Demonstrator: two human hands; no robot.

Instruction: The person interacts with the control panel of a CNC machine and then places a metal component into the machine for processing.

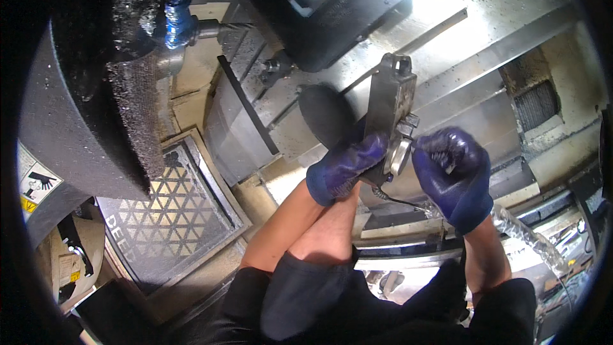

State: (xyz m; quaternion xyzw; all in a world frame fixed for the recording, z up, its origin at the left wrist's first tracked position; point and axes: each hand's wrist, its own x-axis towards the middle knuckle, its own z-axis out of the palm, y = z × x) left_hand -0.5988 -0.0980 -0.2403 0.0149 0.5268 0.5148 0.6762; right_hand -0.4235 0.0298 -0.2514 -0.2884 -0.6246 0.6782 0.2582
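A dark handheld control box [389,99], seen edge-on, stands tilted in front of me with a loop at its top end. My left hand [348,166], in a purple-blue coated glove, grips its lower part with the thumb along the side. On the box's right face are a knob [407,122] and a silver handwheel [400,156]. My right hand [452,172], gloved alike, is curled beside the handwheel, fingertips close to its edge. Whether they pinch anything is hidden. A dark cable [402,201] leaves the box's lower end.
A black block-shaped part [325,9] with a square opening sits on the metal machine table [491,13]. A drill bit [236,27] in a spindle points toward it from the left. A patterned mat [172,211] lies at lower left. A plastic-wrapped hose [530,236] runs at lower right.
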